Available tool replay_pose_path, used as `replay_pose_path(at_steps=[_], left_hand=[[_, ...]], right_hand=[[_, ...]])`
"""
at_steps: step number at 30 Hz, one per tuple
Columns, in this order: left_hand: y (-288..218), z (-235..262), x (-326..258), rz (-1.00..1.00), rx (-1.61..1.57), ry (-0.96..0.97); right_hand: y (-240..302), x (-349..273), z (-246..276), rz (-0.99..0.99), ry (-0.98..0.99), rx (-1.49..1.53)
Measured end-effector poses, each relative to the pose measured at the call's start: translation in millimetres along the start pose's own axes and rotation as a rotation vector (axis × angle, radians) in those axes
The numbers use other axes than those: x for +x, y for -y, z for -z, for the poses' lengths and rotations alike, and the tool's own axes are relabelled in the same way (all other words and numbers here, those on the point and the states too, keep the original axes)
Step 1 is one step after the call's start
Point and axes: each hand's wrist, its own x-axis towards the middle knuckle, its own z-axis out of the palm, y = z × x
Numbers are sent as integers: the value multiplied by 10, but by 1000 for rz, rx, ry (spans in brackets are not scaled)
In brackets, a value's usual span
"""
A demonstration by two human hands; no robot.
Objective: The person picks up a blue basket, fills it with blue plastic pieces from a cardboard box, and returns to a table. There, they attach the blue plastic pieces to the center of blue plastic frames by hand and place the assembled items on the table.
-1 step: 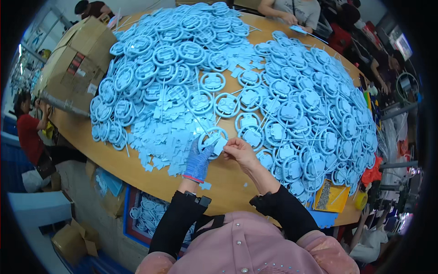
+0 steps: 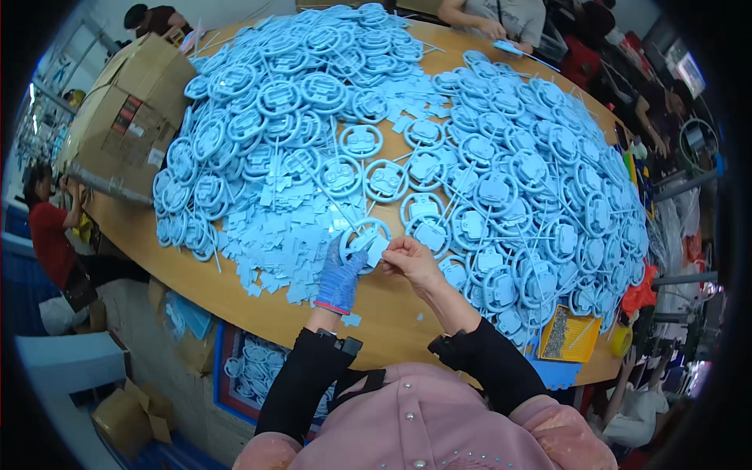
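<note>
The person held a light-blue moulded plastic ring (image 2: 365, 236), a round frame with a flat tab-shaped part attached inside it, just above the near edge of the wooden surface (image 2: 392, 313), at the front of the big heap of matching rings (image 2: 501, 180). The piece looked thin and very light, stiff enough to keep its round shape yet likely to flex a little and to snap where the narrow bridges joined the inner part to the rim; its smooth plastic seemed apt to slip, so a hold on the rim with one hand and on the inner tab with the other appeared the surest grip. The left hand (image 2: 341, 276), in a blue glove, was raised from the wrist with its fingers curled up around the lower left of the ring, gripping its rim. The bare right hand (image 2: 409, 258) came in from the right, its fingers closed in a pinch at the ring's right side, on or beside the flat tab; exactly which part they nipped could not be told. Both forearms, in black sleeves, rose from the lower edge and angled toward each other, elbows kept close to the pink top. Loose flat blue pieces (image 2: 274, 235) lay scattered on the surface left of the hands, and a cardboard box (image 2: 133, 102) stood at the far left.
</note>
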Motion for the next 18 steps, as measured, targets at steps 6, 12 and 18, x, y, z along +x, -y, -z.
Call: replay_pose_path(at_steps=[6, 12, 18], left_hand=[[52, -330, 86, -47, 142, -112], [-48, -553, -20, -180, 377, 42], [-49, -496, 7, -112, 318, 19]], right_hand=[[71, -153, 32, 25, -159, 148], [62, -35, 212, 102, -191, -111], [105, 48, 370, 253, -177, -226]])
